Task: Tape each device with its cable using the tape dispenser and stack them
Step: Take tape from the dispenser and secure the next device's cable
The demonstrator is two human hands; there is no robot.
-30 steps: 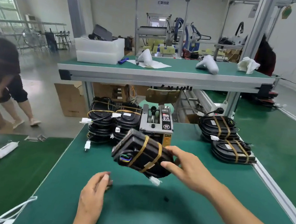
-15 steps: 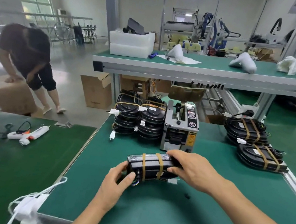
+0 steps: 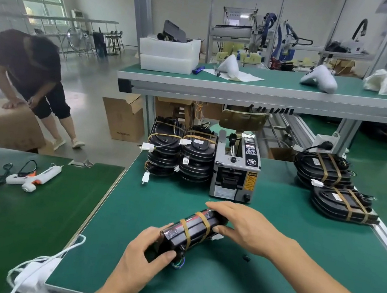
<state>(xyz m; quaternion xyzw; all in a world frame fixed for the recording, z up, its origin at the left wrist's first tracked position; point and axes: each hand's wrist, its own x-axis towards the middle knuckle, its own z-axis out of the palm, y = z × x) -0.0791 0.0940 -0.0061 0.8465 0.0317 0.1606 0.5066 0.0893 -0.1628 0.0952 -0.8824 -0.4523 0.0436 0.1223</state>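
The workshop was bright, with a green-topped bench (image 3: 257, 268) under my arms and a second, higher bench (image 3: 270, 92) across the far side. Between my hands lay a black device (image 3: 190, 233), tilted on its edge with two tan tape bands around it and coloured wires showing at its near end. My left hand (image 3: 142, 261) gripped that near end, thumb curled over the top edge and fingers wrapped behind. My right hand (image 3: 248, 228) held the far end, fingers bent over the top and thumb pressed on the side facing me. A white plug peeped out just below my right thumb.

Behind the device stood the grey dispenser (image 3: 235, 167), apart from my hands. Touching its left side were two stacks (image 3: 181, 153) of taped black devices, with white connectors dangling off the bench edge. Well to the right lay two more taped stacks (image 3: 334, 185), one nearer me than the other.

On the lower table (image 3: 27, 209) to my left rested a white glue gun (image 3: 34, 176) with its black cord. Beyond it a person (image 3: 30, 74) bent over a cardboard box (image 3: 12, 126) on the floor.
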